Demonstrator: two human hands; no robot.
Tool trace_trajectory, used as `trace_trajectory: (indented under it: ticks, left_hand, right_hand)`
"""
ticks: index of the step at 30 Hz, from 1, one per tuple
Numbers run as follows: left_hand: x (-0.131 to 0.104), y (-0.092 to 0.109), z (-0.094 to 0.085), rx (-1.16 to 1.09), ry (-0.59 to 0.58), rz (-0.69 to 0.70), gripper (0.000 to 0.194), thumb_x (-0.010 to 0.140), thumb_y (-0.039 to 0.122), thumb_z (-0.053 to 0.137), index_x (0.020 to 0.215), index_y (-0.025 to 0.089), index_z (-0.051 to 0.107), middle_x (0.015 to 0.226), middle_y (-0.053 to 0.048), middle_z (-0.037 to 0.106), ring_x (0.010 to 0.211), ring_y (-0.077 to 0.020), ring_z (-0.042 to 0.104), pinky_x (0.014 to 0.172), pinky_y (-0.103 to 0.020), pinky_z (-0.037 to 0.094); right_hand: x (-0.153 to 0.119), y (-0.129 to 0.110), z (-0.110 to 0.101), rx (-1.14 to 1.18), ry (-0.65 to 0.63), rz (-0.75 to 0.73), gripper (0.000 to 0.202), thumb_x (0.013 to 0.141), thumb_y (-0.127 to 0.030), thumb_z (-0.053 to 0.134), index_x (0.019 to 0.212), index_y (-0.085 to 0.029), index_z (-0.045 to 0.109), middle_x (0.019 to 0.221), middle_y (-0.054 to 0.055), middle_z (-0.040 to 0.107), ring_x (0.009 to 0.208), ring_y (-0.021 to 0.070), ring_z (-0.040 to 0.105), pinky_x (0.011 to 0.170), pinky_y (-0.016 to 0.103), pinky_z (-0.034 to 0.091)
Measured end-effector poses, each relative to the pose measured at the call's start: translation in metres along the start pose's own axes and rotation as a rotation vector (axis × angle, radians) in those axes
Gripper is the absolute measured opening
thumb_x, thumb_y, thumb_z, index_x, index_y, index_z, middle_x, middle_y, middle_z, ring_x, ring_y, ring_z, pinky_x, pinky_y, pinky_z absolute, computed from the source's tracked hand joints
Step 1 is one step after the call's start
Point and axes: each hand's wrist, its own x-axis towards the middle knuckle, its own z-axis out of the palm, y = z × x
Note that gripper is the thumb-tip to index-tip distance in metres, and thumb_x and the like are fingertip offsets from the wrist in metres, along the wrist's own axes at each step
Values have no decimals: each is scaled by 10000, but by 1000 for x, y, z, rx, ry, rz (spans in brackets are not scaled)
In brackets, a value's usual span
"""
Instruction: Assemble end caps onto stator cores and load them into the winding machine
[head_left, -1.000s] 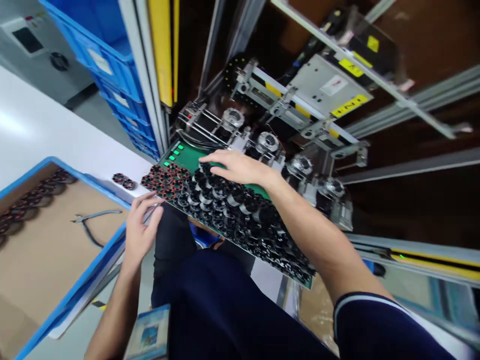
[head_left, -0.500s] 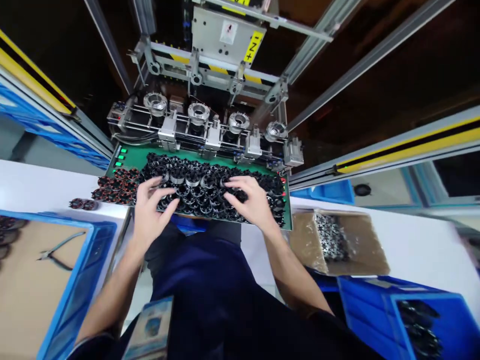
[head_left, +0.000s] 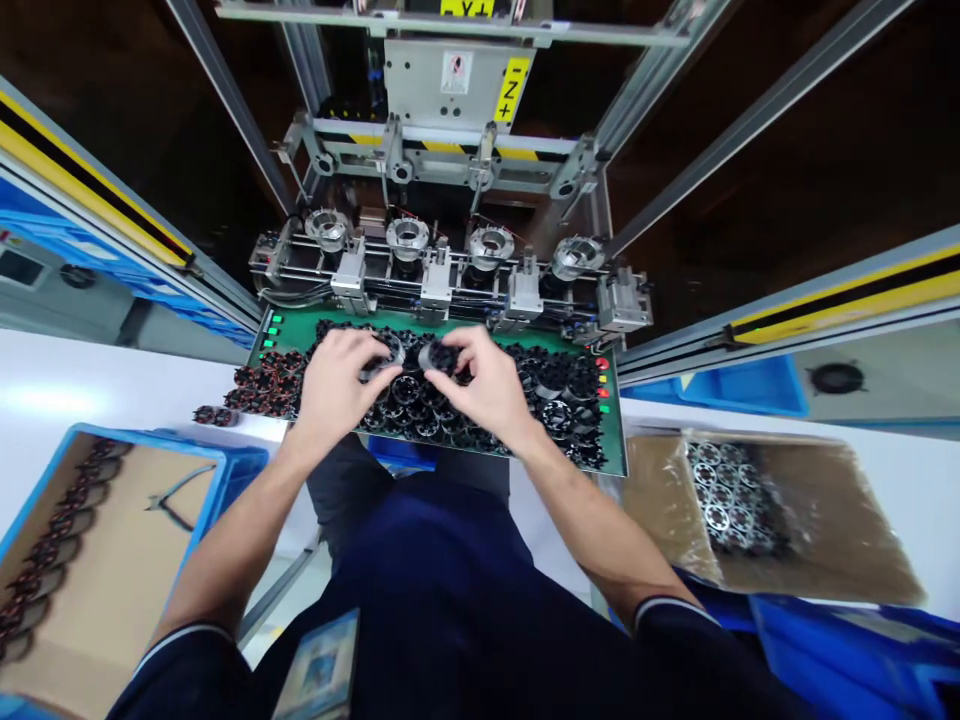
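My left hand (head_left: 341,375) has its thumb and fingers curled round a motor stator core (head_left: 391,352), a grey metal ring with black plastic on it. My right hand (head_left: 484,380) grips a second stator core (head_left: 433,356) between thumb and fingers. The two are held side by side, a small gap apart, over a dense heap of black stator cores (head_left: 427,415) on a green bench top (head_left: 615,445). To the left of my left hand sit several stators wound with copper-red wire (head_left: 262,385).
Behind the bench top stands a winding machine with several metal ring fixtures (head_left: 491,246). A lined blue tray (head_left: 247,470) at left holds pliers (head_left: 176,500) and wound stators. An open cardboard box (head_left: 832,520) of stator cores lies at right.
Both hands have closed on stator cores; before, they were spread over the heap. They have come nearer each other and lifted slightly. The camera view has shifted.
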Motion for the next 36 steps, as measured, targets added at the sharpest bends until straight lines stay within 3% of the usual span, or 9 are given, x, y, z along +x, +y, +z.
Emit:
trace_trajectory:
  ticks: [2, 4, 8, 13, 16, 20, 25, 28, 36]
  left_hand:
    - [19, -9, -24, -129, 110, -69, 564, 969, 566, 986, 1393, 274, 756, 1261, -73, 845, 1174, -319, 807, 1065, -519, 690]
    - [51, -27, -47, -177, 176, -80, 825, 859, 662, 1038, 1517, 272, 729, 1252, -53, 839, 1125, -299, 806, 1035, -505, 690]
    - [130, -81, -64, -96, 154, -84, 706, 856, 735, 1014, 1355, 268, 842, 1220, -29, 826, 1105, -258, 745, 1087, -530, 638]
    - [183, -147, -8, -77, 112, -201, 811, 737, 735, 1075, 1254, 157, 839, 1108, -46, 760, 1188, -259, 642, 1233, -519, 541]
    - [180, -170, 27, -146, 31, -224, 765, 702, 643, 1095, 1243, 154, 865, 1048, -70, 747, 1111, -290, 655, 1212, -533, 544]
    - [169, -182, 39, -198, 73, -194, 722, 731, 589, 1075, 1303, 200, 867, 1164, -107, 791, 1181, -332, 670, 1234, -533, 541]
    - [163, -162, 18, -161, 15, -163, 713, 731, 625, 1079, 1249, 192, 849, 1118, -105, 769, 1137, -333, 694, 1217, -554, 550]
    - [146, -131, -3, -318, 116, -163, 824, 794, 805, 1035, 1311, 232, 745, 1228, -109, 765, 1129, -314, 737, 1128, -523, 611]
    - [79, -28, -59, -931, 72, -275, 742, 954, 743, 985, 1375, 308, 555, 1289, -38, 743, 1153, -233, 762, 1002, -401, 663]
  right_hand:
    - [21, -4, -23, 57, 59, 15, 766, 1002, -529, 901, 1674, -280, 629, 1448, 119, 831, 811, 213, 765, 787, 441, 735]
    - [53, -3, -42, 66, 105, -34, 794, 956, -576, 930, 1654, -286, 686, 1421, 103, 835, 711, 177, 727, 722, 427, 726]
    - [126, 23, -45, -24, 174, -168, 606, 890, -591, 983, 1359, -231, 853, 1285, 95, 849, 862, 259, 824, 978, 573, 750]
    - [169, 78, 2, -64, 97, 31, 505, 804, -426, 999, 1222, -189, 845, 999, 77, 840, 1057, 356, 848, 1155, 665, 687]
    - [167, 97, 15, -72, 50, 62, 515, 786, -437, 1034, 1198, -190, 849, 985, 91, 844, 1069, 365, 842, 1175, 660, 674]
    - [167, 105, 11, -84, 86, 21, 631, 859, -603, 988, 1326, -203, 842, 1187, 130, 871, 1139, 363, 843, 1154, 615, 676]
    - [164, 91, 13, -119, -21, 92, 701, 807, -728, 995, 1243, -210, 815, 1123, 124, 842, 1001, 336, 818, 1091, 617, 700]
    - [140, 62, 10, 107, 9, 116, 765, 806, -781, 982, 1293, -236, 756, 1164, 107, 820, 931, 285, 799, 982, 541, 739]
    - [67, -46, -33, 540, 13, 42, 766, 985, -850, 855, 1561, -371, 696, 1494, 69, 751, 1324, 323, 777, 1131, 568, 730]
